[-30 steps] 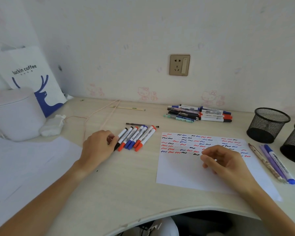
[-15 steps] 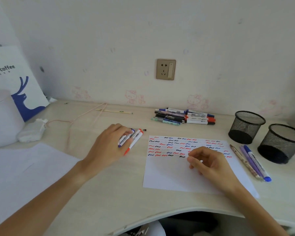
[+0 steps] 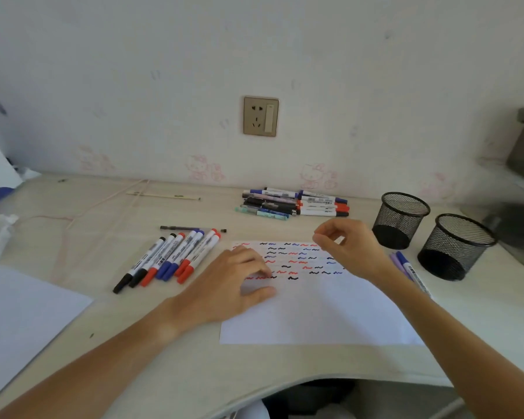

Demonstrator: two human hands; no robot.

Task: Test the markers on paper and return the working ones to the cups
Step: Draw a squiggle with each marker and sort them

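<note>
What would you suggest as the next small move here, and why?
Probably the right hand, raised above the test paper with curled fingers that seem to hold nothing, should reach to the pile of markers by the wall for another one to test. The left hand already rests on the sheet, and both mesh cups look empty.

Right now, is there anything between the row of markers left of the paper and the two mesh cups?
Yes. The test paper lies flat between them, and both hands are over it: the left hand rests on it and the right hand is raised nearer the mesh cups. The row of markers must pass over these.
</note>
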